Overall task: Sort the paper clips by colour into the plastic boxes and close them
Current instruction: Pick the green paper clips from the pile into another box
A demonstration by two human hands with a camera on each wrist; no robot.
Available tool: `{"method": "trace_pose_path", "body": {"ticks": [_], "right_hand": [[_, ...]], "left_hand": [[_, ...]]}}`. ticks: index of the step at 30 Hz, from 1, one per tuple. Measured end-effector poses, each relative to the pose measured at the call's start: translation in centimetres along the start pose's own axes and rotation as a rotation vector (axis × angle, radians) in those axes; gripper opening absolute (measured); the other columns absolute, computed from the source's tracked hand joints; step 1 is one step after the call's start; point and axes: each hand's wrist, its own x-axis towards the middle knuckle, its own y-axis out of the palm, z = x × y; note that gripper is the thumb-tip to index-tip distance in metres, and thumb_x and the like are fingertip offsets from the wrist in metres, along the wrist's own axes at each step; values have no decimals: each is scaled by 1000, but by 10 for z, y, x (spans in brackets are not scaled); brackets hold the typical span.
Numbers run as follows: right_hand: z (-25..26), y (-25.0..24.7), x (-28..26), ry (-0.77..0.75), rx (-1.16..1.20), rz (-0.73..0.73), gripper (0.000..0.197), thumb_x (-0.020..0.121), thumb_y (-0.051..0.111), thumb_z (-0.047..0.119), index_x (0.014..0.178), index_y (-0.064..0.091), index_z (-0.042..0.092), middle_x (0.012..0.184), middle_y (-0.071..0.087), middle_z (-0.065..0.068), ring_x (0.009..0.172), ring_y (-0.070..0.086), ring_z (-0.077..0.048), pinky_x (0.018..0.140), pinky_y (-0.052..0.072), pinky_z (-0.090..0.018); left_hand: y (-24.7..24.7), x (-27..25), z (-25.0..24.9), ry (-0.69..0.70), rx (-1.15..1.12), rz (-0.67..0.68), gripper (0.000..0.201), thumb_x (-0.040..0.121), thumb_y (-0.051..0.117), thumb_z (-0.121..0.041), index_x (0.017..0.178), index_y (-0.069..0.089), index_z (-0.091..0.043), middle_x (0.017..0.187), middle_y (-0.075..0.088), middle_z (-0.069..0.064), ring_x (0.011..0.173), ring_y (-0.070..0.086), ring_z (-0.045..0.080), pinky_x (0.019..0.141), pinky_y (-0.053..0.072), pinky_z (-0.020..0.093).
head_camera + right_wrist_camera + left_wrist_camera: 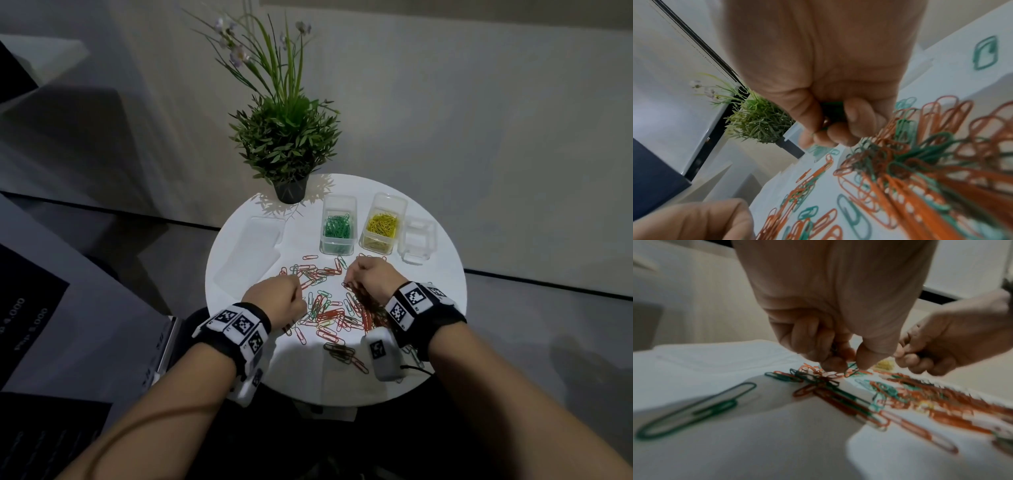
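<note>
1. Head view: best bet is grabbing only green clips (pixel 310 305) from the mixed pile on the table (pixel 442 270), then dropping them in the green box (pixel 337 228).
2. Left hand (pixel 279 301) hovers low, fingertips (pixel 864 361) pinching a green clip.
3. Right hand (pixel 371 279) is fisted around several greens.

Bare desk (pixel 435 308) lies right of the scattered clips (pixel 329 308) and along the near edge. At the back, the potted plant (pixel 287 144), green-clip box (pixel 337 229), yellow-clip box (pixel 382 228) and what looks like an empty clear box (pixel 418 241) bar the way; a clear lid (pixel 251 250) takes the left side.
</note>
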Motion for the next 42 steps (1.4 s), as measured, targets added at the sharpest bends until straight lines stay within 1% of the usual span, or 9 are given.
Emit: {"method": "trace_pose_path", "body": {"ticks": [4,8,15,20,23,26,34,38,42], "right_hand": [[16,11,5,-27,-29,-12,26,91,40,4,73,58,9,78,64,-10,61,56,-18,55,42,-23],[25,24,6,-165,-529,6,12,90,54,22,83,62,17,83,67,2,78,62,-17,64,46,-26],[26,44,8,-257,-982,35,12,84,62,16,96,65,14,95,67,-7,91,64,-28,72,49,-31],[27,43,5,-177,-872,111,5,87,58,17,87,58,11,83,58,-7,89,63,-29,76,52,-33],[21,35,-1,-131,-794,134,9,87,57,22,92,54,15,94,62,-7,94,61,-27,78,50,-32],[7,17,-4,-1,-430,74,6,88,54,20,86,56,15,96,67,-4,89,63,-22,75,52,-29],[-28,-23,-19,78,131,-34,25,85,41,-7,74,49,14,50,51,-4,51,43,-19,50,32,-27],[-20,-11,-20,67,43,-7,35,82,38,-7,73,61,17,62,57,-4,53,46,-16,51,34,-25],[-14,7,-20,-7,-315,-4,18,86,53,22,74,64,14,80,71,0,77,65,-20,71,55,-32]], "left_hand": [[-2,-3,7,-60,-306,-67,2,91,49,-16,90,50,-16,88,65,5,86,59,25,78,48,34],[0,-4,10,-104,-414,-41,21,92,43,-9,105,57,-17,94,66,5,89,61,21,77,47,27],[5,5,-1,-143,-246,-103,20,91,42,-24,81,56,-14,85,65,5,85,58,25,73,47,33],[6,10,-16,-133,54,-129,12,82,57,-30,80,64,-20,85,66,-2,85,61,22,69,48,28],[6,14,-20,-135,96,-139,14,82,53,-24,79,66,-19,87,67,-1,88,62,24,73,52,31],[5,17,-22,-141,96,-107,9,79,58,-23,82,66,-21,91,67,-2,89,62,22,73,51,30],[5,18,-32,-118,193,-124,16,79,60,-24,92,69,-21,97,68,0,93,62,23,75,51,30],[3,18,-33,-106,218,-88,15,81,59,-21,93,68,-20,99,68,0,95,62,23,77,52,31],[-1,17,-31,-119,183,-1,14,81,64,-32,88,68,-21,96,67,-1,94,62,22,76,48,28]]}}
